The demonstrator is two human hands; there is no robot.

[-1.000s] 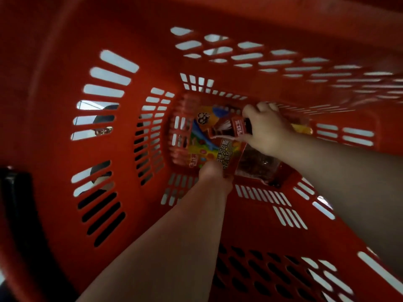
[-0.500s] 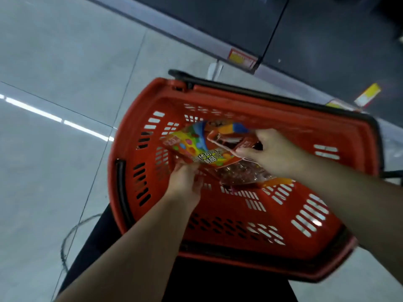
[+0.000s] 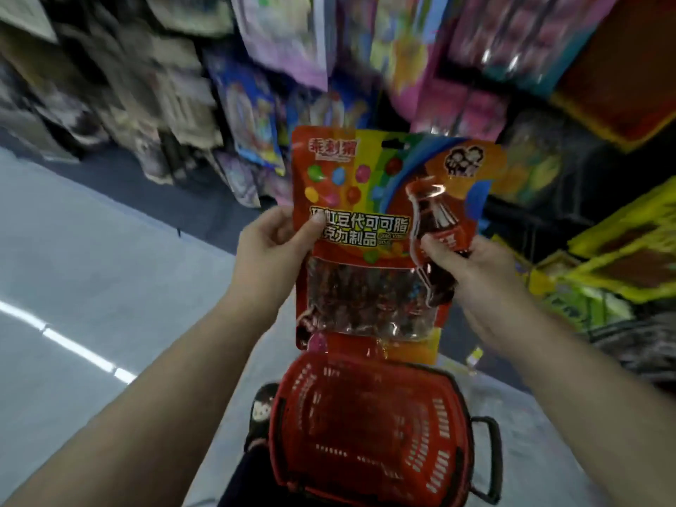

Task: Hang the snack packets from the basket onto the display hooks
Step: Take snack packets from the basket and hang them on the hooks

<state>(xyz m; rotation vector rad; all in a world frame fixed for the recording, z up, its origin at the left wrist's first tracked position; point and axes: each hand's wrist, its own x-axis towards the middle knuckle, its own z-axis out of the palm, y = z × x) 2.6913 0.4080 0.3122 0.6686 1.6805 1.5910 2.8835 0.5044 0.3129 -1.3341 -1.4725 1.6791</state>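
A colourful snack packet [image 3: 351, 221] of chocolate beans is held upright at chest height, its printed face toward the camera and its hang slot [image 3: 394, 143] at the top edge clear of both hands. The left hand [image 3: 272, 256] pinches the packet's left edge, thumb across the front beside the white lettering and fingers curled behind; the right hand [image 3: 464, 272] grips a smaller, bottle-shaped cola sweet packet [image 3: 437, 221] against the first packet's right side, thumb on its red label. Half a second ago both hands were down inside the red basket [image 3: 369, 433], lifting these packets off its floor; now they are raised well above it, the basket standing on the floor below, just under the packet's lower edge. The basket's interior looks bare from here, though blur makes that uncertain. Beyond the packet hang rows of bagged goods on the display [image 3: 278, 104], heavily blurred as the head swings upward, so no individual hook can be made out. With the pick-up done, the work appears to have moved on to the hanging step: finding a free hook and threading the slot over it, probably one packet at a time.
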